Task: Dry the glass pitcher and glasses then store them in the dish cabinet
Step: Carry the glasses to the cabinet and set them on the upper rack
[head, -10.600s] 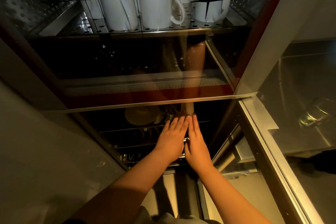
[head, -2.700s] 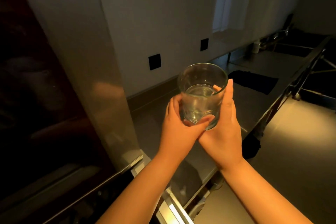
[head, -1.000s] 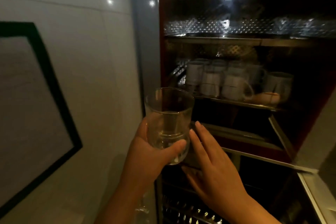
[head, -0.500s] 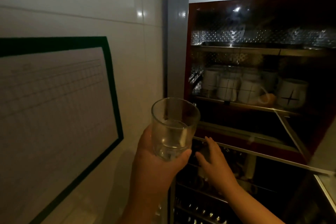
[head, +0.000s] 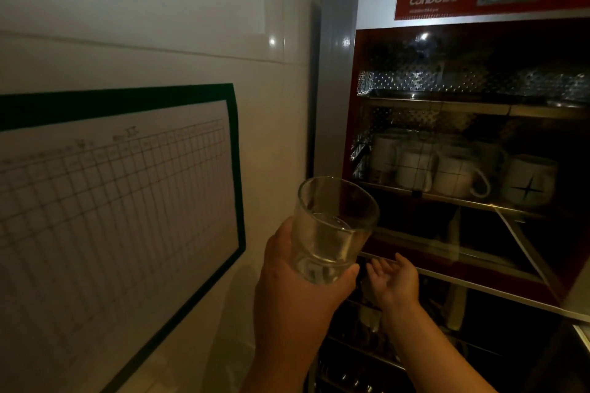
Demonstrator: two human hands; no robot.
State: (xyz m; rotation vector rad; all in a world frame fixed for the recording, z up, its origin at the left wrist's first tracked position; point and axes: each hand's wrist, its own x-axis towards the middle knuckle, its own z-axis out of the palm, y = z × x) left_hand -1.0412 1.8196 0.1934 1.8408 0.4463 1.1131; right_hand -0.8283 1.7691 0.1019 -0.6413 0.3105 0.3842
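The left hand (head: 297, 284) holds a clear, round drinking glass (head: 332, 233) upright, fingers wrapped around its base, just in front of the red-framed steel dish cabinet (head: 447, 6). The right hand (head: 394, 281) reaches the lower door edge, fingers spread and gripping nothing. White ceramic mugs (head: 453, 174) stand on a shelf inside.

In front of me the dish cabinet (head: 453, 169) has a metal shelf (head: 447, 196) carrying a row of white mugs (head: 447, 169), close together; the rightmost mug (head: 528, 185) shows a black star mark. Above it a perforated upper shelf (head: 447, 99) looks bare, though it is dim there.
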